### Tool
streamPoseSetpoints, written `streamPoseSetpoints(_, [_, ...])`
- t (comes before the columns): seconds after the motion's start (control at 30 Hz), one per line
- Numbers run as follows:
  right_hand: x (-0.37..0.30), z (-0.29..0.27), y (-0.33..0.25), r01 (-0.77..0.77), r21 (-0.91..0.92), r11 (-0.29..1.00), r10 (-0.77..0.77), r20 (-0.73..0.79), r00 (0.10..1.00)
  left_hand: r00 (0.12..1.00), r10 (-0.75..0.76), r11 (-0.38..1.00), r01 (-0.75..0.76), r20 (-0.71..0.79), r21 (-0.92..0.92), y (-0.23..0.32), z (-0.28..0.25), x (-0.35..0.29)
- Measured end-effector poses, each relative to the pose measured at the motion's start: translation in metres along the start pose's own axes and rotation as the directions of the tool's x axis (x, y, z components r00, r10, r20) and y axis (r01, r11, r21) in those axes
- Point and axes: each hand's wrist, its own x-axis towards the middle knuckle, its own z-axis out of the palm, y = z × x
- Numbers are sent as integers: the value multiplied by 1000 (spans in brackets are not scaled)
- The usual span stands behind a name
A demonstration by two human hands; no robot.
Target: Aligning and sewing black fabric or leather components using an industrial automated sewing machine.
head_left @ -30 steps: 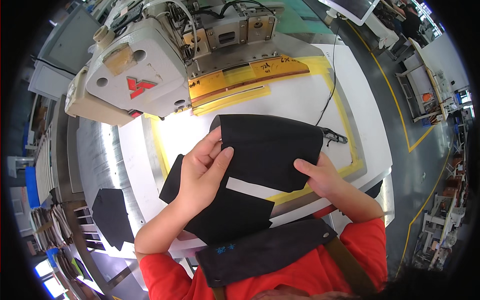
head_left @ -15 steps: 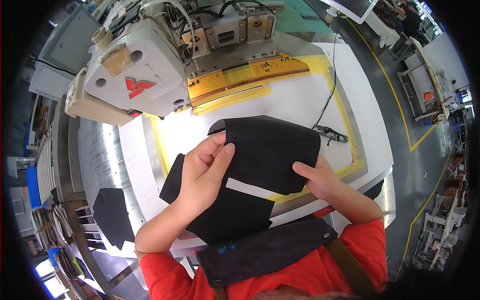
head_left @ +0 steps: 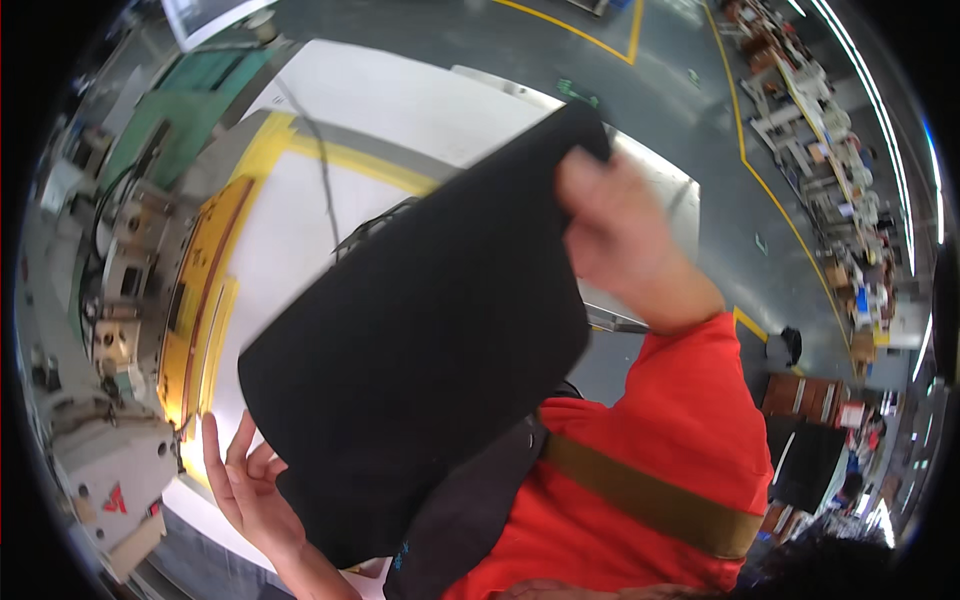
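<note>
left palm [head_left: 262, 500] behind black fabric [head_left: 420, 340]

Bright, even overhead factory light; strip lights streak along the right rim. White table [head_left: 420, 110] near blown out, with glare beside the sewing machine [head_left: 110, 480]. Black fabric panel [head_left: 420, 330] shows no detail. Right hand [head_left: 625, 245] motion-blurred. Heavy fisheye bending, black vignette corners, tilted view.

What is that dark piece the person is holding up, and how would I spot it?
Start at the white work table with yellow edging. Above it hangs a large black fabric panel, pinched at its top corner by the right hand and supported underneath by the left hand. It is the only big, plain black sheet.
</note>
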Motion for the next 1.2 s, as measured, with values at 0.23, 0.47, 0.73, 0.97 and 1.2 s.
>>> streamPoseSetpoints(0.23, [17, -182, -97, 255, -314, 914, -404, -687, 603, 972, -207, 961, 224, -116, 164, -10, 1, 9])
streamPoseSetpoints(0.47, [77, -317, -81, 113, -523, 845, -521, -753, 402, 966, -220, 946, 245, -137, 212, -15, -14, 4])
streamPoseSetpoints(0.73, [21, -220, -41, 376, -134, 917, -342, -748, 568, 908, -331, 909, 233, 257, 346, -2, 45, -8])
streamPoseSetpoints(0.97, [-59, -76, 35, 136, -78, 988, -151, -254, 955, 627, -299, 839, 532, 719, -115, -32, 184, 16])
streamPoseSetpoints(1.2, [-99, -141, 72, 442, -665, 603, -159, 442, 883, 957, -279, 957, 283, 77, -53, 2, 170, 10])
